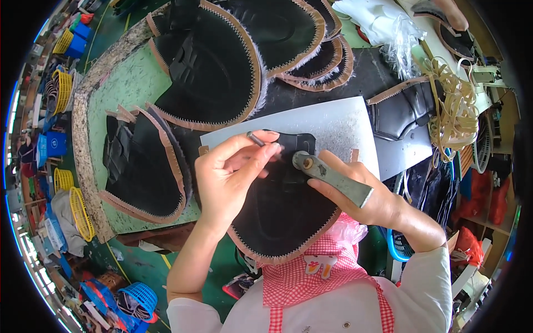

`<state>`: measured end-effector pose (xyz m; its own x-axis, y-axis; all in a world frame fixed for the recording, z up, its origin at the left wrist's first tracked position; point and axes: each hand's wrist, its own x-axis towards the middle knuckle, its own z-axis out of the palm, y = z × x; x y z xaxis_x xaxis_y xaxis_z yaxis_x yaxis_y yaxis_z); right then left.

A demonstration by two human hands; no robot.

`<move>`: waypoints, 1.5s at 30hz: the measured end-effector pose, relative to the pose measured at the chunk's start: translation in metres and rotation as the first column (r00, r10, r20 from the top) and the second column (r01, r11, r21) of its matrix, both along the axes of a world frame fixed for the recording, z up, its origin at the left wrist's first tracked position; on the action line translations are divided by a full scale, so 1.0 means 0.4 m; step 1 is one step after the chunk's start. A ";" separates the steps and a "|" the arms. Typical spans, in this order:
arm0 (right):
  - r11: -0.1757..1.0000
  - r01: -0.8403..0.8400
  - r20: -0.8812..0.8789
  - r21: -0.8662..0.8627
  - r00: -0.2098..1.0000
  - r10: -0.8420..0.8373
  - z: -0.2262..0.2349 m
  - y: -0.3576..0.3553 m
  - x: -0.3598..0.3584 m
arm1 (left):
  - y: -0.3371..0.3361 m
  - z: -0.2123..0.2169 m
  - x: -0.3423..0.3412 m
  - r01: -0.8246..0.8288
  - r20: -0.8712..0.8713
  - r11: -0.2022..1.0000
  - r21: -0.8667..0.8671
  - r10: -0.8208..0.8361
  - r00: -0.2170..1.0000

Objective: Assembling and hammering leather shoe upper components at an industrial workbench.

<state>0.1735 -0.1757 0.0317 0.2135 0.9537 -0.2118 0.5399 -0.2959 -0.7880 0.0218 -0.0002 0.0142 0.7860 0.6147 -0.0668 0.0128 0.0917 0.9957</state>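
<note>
My left hand (233, 172) pinches a short metal rod (256, 139) between thumb and fingers; its lower end is blurred. Beside it, my right hand (361, 188) is closed around a hammer; its grey metal head (341, 180) faces up, and the handle is mostly hidden. Under both hands lies a black leather-like panel (283, 216) with a tan zigzag-stitched border and a narrower top part. It rests partly on a pale grey board (338, 125) and reaches toward my red checked apron (311, 272).
Several similar black panels with fluffy edges (211, 66) lie ahead and at left (144, 166) on the green-topped table (122, 83). To the right are another black piece (402, 111), a bundle of tan strips (455, 111) and clear plastic (388, 33). Another person's hand (452, 14) shows at upper right.
</note>
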 end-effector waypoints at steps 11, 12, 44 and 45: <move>0.998 0.058 -0.058 0.035 0.997 -0.056 0.021 0.002 0.019 | 0.009 -0.074 0.017 -0.025 -0.015 0.999 -0.034 0.024 1.000; 0.999 0.046 -0.072 -0.005 0.996 -0.046 0.025 0.008 0.021 | 0.007 -0.075 0.018 -0.028 -0.033 0.999 -0.023 0.027 0.999; 0.946 -0.104 0.153 0.307 0.986 0.059 0.164 0.020 0.040 | -0.033 -0.069 0.010 0.026 -0.054 0.766 0.642 0.012 0.998; 0.938 -0.126 0.159 0.324 0.984 0.077 0.153 0.029 0.033 | -0.037 -0.058 0.009 0.058 -0.087 0.707 0.705 0.004 0.996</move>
